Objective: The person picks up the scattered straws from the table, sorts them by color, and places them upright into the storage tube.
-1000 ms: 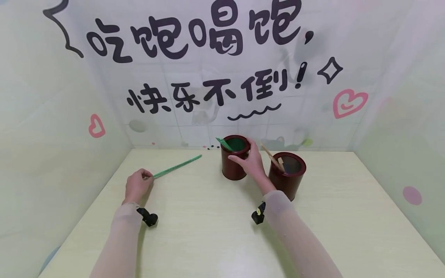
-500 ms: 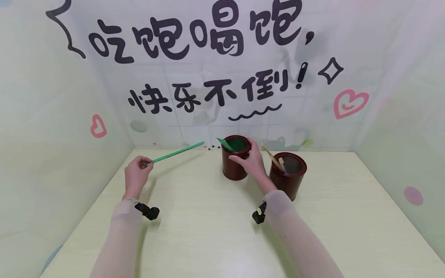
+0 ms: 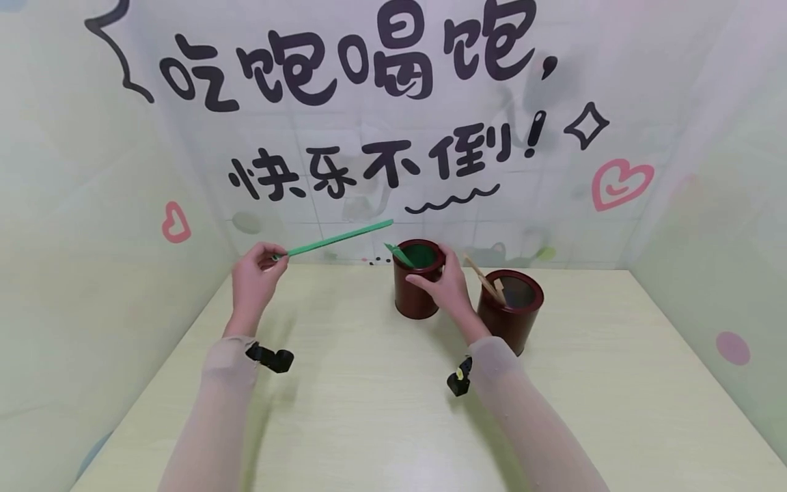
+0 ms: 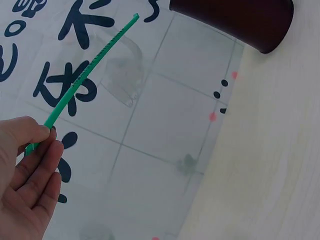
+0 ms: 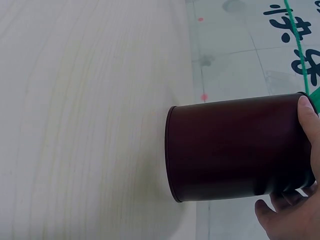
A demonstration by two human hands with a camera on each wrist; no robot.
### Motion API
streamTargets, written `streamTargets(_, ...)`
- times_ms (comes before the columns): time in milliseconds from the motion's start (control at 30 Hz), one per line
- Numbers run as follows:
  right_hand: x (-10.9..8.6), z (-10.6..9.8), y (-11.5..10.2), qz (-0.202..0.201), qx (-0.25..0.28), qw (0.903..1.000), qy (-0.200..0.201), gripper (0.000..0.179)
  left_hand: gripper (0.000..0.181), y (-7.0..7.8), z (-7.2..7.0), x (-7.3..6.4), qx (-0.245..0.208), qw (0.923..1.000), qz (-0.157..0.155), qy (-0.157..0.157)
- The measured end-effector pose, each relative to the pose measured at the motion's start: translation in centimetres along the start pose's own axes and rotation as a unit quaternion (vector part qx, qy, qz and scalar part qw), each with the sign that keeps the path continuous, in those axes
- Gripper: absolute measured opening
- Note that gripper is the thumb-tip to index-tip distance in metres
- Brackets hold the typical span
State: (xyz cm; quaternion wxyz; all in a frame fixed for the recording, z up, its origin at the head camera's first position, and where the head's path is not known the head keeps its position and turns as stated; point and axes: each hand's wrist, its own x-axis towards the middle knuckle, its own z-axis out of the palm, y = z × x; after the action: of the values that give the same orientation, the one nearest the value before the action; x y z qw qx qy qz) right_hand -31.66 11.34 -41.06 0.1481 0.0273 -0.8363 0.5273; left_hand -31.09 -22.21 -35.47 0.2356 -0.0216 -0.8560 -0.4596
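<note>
My left hand pinches one end of a thin green stick between thumb and fingertips. Raised off the table, the stick slants up to the right, its far tip left of the near can. Small dark marks run along part of it in the left wrist view. My right hand grips the top of a dark red cylindrical can, thumb at the front and fingers round the right side. This can stands upright, and green pieces lean out over its left rim. The right wrist view shows its smooth wall.
A second dark red can stands to the right, close beside my right wrist, with light wooden sticks leaning in it. Behind the pale wooden table hangs a white printed backdrop, and more printed sheets flank both sides.
My left hand has lifted the green stick off the table and carried it up and to the right, towards the near can. The right hand keeps its grip on that can.
</note>
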Motion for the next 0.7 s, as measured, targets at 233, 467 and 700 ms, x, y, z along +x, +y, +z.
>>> streamTargets(233, -0.1, -0.1, -0.1, 0.003, 0.005, 1.0, -0.007, 0.094, 0.015, 2.6, 0.7, 0.0, -0.016, 0.9971, 0.064, -0.037)
streamTargets(467, 0.0, -0.2, -0.1, 0.006, -0.004, 0.9999, -0.007, 0.094, 0.015, 5.3, 2.2, 0.3, -0.013, 0.9904, 0.116, -0.073)
streamTargets(700, -0.2, -0.2, -0.3, 0.038, -0.001, 0.999, -0.024, 0.108, 0.023, 7.6, 4.4, 0.4, -0.019, 0.9818, 0.157, -0.105)
